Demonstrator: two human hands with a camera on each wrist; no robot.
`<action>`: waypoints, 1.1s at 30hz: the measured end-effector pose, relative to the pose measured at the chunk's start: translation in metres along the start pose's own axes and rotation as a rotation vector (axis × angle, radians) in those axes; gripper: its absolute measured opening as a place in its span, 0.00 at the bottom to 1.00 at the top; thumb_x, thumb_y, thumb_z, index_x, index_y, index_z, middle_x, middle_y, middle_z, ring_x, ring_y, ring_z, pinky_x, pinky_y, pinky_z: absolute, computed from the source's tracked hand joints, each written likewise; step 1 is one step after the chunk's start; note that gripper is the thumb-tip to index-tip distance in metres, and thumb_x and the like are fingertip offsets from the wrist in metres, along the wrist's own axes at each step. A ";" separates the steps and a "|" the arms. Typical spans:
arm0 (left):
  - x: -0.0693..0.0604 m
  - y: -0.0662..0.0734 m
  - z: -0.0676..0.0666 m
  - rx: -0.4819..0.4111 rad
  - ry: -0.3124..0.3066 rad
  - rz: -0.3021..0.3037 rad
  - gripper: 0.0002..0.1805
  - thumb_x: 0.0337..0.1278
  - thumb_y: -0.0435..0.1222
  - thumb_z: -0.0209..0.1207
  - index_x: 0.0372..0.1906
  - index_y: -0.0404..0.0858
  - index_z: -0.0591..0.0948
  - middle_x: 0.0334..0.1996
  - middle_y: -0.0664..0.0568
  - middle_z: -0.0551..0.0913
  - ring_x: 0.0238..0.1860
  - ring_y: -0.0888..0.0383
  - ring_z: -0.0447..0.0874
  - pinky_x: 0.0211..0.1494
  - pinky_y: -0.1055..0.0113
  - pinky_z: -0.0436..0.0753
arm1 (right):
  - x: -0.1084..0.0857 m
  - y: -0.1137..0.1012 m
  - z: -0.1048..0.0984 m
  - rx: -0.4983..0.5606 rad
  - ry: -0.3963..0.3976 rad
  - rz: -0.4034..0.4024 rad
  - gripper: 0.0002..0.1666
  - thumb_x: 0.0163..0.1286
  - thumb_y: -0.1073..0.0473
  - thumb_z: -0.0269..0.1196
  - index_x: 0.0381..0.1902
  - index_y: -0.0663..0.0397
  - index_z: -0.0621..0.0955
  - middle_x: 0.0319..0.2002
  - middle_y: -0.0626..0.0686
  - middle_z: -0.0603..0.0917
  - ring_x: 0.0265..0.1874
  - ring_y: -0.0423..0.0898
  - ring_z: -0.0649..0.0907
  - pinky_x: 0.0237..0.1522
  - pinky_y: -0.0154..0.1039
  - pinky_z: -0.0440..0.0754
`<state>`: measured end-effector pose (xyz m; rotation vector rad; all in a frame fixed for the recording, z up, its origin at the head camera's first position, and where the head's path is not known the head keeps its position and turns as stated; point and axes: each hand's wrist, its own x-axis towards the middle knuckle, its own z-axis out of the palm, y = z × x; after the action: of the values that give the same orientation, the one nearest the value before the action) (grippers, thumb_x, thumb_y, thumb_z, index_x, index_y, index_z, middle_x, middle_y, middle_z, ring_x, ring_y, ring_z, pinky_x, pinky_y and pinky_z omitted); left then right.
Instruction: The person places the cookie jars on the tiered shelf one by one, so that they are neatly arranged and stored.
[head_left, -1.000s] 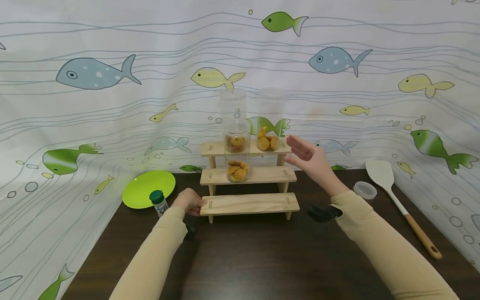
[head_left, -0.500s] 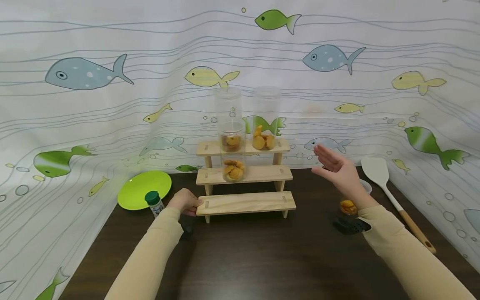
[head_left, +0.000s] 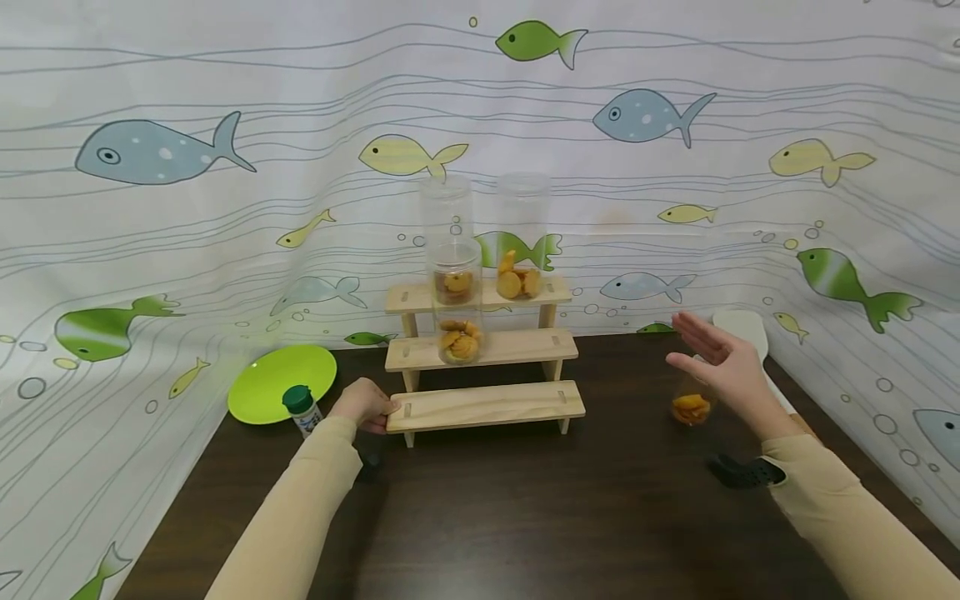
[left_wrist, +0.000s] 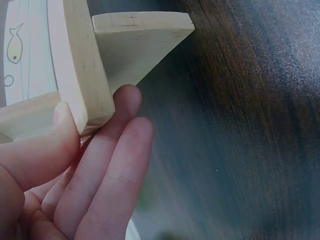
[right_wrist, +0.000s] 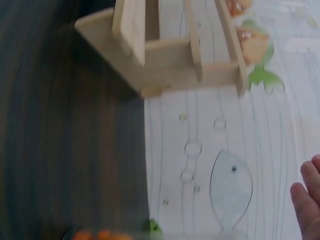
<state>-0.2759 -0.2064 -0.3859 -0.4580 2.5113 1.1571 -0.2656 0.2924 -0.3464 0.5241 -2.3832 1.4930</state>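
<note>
A three-step wooden stand (head_left: pixel 487 404) stands on the dark table. My left hand (head_left: pixel 365 406) pinches the left end of its lowest step. In the left wrist view the thumb lies on top of the board (left_wrist: pixel 82 65), with fingers beneath. Clear jars of orange-brown crackers stand above: one jar (head_left: pixel 457 312) on the middle step and another jar (head_left: pixel 519 267) at the top right, plus one behind the first. My right hand (head_left: pixel 726 371) hovers with fingers extended beside a clear jar of crackers (head_left: pixel 690 408) on the table, partly covering it; the hand looks apart from it.
At the left lie a bright green plate (head_left: pixel 281 383) and a green-capped shaker bottle (head_left: pixel 302 408). Behind my right hand is a white spatula (head_left: pixel 742 329), its handle mostly hidden by the arm. A fish-patterned sheet (head_left: pixel 615 192) hangs behind the table.
My right hand has moved from beside the stand rightward and slightly nearer, to the jar on the table. My left hand keeps its pinch on the lowest step. The head view has shifted slightly.
</note>
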 end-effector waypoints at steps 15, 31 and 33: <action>-0.004 0.003 0.000 0.019 -0.002 0.004 0.18 0.61 0.31 0.59 0.49 0.19 0.76 0.27 0.41 0.82 0.23 0.57 0.81 0.39 0.58 0.87 | -0.028 0.038 -0.036 -0.089 0.128 0.057 0.39 0.62 0.66 0.65 0.70 0.50 0.66 0.64 0.38 0.72 0.56 0.23 0.72 0.48 0.14 0.72; -0.004 0.002 0.000 0.009 0.007 0.008 0.18 0.61 0.30 0.59 0.49 0.18 0.76 0.27 0.40 0.83 0.22 0.58 0.81 0.36 0.58 0.87 | -0.033 0.072 -0.031 -0.206 0.113 0.240 0.43 0.63 0.51 0.66 0.72 0.45 0.61 0.69 0.52 0.64 0.55 0.19 0.67 0.45 0.09 0.68; -0.005 0.003 0.000 0.012 0.005 0.015 0.18 0.60 0.30 0.59 0.49 0.18 0.76 0.27 0.40 0.83 0.23 0.57 0.81 0.36 0.58 0.87 | -0.033 0.076 -0.031 -0.189 0.128 0.227 0.42 0.63 0.52 0.66 0.71 0.48 0.62 0.68 0.54 0.66 0.52 0.17 0.68 0.45 0.10 0.69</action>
<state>-0.2724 -0.2033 -0.3816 -0.4399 2.5290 1.1476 -0.2683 0.3556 -0.4081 0.1141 -2.5134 1.3217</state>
